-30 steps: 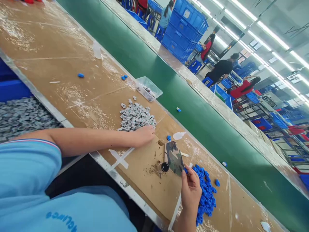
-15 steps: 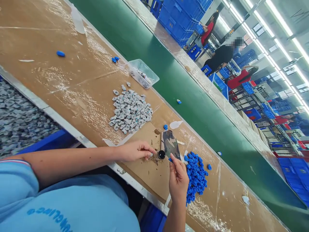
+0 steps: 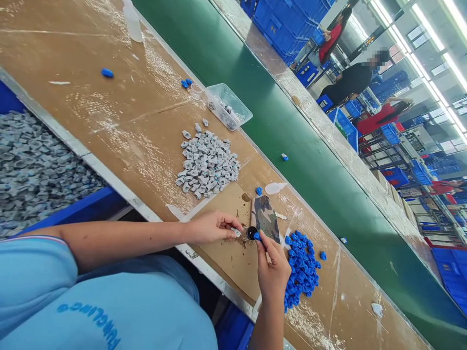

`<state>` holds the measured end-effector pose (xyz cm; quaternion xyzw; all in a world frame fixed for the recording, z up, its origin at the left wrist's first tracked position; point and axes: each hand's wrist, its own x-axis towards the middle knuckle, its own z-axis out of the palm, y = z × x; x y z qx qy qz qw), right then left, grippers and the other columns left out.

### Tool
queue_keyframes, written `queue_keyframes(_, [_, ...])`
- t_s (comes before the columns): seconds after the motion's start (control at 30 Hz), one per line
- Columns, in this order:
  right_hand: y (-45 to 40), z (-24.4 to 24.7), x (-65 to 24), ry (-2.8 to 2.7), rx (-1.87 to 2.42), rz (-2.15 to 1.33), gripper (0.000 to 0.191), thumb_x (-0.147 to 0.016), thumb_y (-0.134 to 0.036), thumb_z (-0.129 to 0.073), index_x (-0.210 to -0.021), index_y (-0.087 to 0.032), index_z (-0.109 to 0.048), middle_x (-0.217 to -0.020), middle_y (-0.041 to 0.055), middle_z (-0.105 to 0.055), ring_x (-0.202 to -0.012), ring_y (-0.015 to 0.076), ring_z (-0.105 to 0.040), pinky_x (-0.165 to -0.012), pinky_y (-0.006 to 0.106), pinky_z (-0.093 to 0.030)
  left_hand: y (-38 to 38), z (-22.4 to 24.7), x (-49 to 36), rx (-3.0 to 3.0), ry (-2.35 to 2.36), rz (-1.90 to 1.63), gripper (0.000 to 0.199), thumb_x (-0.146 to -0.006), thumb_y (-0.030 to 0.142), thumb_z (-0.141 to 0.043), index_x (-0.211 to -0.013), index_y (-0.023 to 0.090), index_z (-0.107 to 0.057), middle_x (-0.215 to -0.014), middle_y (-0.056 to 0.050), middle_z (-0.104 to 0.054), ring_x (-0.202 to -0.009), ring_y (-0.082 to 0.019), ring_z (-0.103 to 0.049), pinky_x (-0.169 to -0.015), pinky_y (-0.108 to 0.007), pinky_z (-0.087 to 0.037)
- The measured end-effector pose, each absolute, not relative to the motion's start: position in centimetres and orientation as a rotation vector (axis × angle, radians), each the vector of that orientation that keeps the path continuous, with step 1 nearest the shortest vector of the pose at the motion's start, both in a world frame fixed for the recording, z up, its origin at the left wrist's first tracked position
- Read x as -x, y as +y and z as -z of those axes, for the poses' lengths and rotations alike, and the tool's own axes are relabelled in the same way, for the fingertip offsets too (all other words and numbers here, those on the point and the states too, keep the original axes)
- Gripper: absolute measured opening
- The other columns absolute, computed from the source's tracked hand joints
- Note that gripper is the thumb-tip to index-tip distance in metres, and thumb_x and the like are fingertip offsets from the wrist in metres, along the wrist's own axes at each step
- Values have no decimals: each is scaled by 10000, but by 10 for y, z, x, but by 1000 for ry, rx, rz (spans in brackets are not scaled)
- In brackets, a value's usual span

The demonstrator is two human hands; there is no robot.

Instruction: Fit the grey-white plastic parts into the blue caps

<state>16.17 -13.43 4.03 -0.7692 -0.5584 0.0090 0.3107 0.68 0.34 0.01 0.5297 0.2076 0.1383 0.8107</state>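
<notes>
My left hand [image 3: 221,227] pinches a small grey-white plastic piece [image 3: 237,232] just left of a small round jar [image 3: 251,233] with a dark opening. Between the fingertips of my right hand [image 3: 272,257] is a small blue plastic piece [image 3: 257,236], held at the jar's rim; I cannot tell whether it dips inside. Beyond the jar lies a camouflage-patterned block [image 3: 266,216]. A heap of grey-white pieces [image 3: 209,163] lies farther up the table, and a heap of blue pieces [image 3: 302,270] sits right of my right hand.
The brown-covered table [image 3: 146,116] borders a green conveyor belt [image 3: 233,92]. A clear plastic tub [image 3: 228,104] with small items stands at its edge. A bin of grey pieces [image 3: 40,170] is at lower left. A white bottle [image 3: 133,22] stands farther up. Co-workers sit across the belt.
My right hand has brought the blue piece leftward to the jar's rim. The left hand still pinches the grey-white piece. The whole view has shifted slightly.
</notes>
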Motion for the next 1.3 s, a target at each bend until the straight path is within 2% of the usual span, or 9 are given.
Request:
queue_keyframes(0.27, [-134, -40, -163, -1483, 2010, -65, 233, -861, -272, -552, -1040, -254, -700, -962, 51, -720, -869, 163, -668, -777, 280, -532, 2, 0, -7, -1077, 492, -330, 201, -636, 156, -707, -810, 129, -610, -729, 23, -626, -686, -89, -572, -680, -221, -458])
queue_keyframes(0.43, [-136, -39, -153, -1056, 1972, -260, 299, -793, -348, -632, -1031, -176, -692, -971, 95, -723, -817, 184, -678, -766, 325, -554, 0, 1, -6, -1048, 471, -364, 210, -629, 178, -726, -806, 126, -623, -758, 4, -653, -731, -103, -598, -710, -229, -464])
queue_keyframes(0.6, [-138, -37, -130, -869, 1839, -492, 306, -765, -360, -660, -998, -166, -692, -953, 95, -729, -845, 201, -685, -764, 337, -565, -4, 3, -7, -1005, 418, -342, 236, -645, 213, -736, -831, 128, -617, -758, 1, -652, -711, -99, -593, -697, -230, -466])
queue_keyframes(0.93, [-134, -40, -118, -1112, 1923, -361, 200, -782, -306, -647, -950, -230, -727, -927, 54, -740, -856, 187, -687, -787, 319, -555, -4, 1, -4, -1056, 314, -355, 259, -655, 199, -739, -857, 143, -586, -815, 1, -614, -794, -101, -570, -743, -229, -465])
queue_keyframes(1.03, [-134, -44, -121, -1188, 1885, -387, 177, -777, -275, -651, -932, -258, -735, -877, 42, -745, -812, 179, -689, -724, 291, -559, -3, -1, -2, -1082, 295, -297, 293, -671, 238, -743, -898, 143, -584, -836, -8, -613, -800, -108, -577, -733, -234, -470])
queue_keyframes(1.17, [-136, -47, -121, -1169, 1848, -515, 192, -767, -264, -659, -943, -281, -734, -768, 19, -732, -684, 156, -666, -615, 262, -545, -2, -5, 0, -1021, 290, -220, 347, -640, 265, -774, -886, 135, -567, -767, 15, -590, -699, -85, -569, -651, -212, -472])
queue_keyframes(1.3, [-139, -40, -114, -1101, 1825, -477, 212, -786, -279, -633, -978, -272, -724, -658, -1, -684, -595, 129, -606, -558, 245, -517, -2, -8, -1, -958, 339, -226, 367, -612, 286, -789, -835, 136, -538, -714, 41, -558, -621, -67, -563, -597, -202, -476])
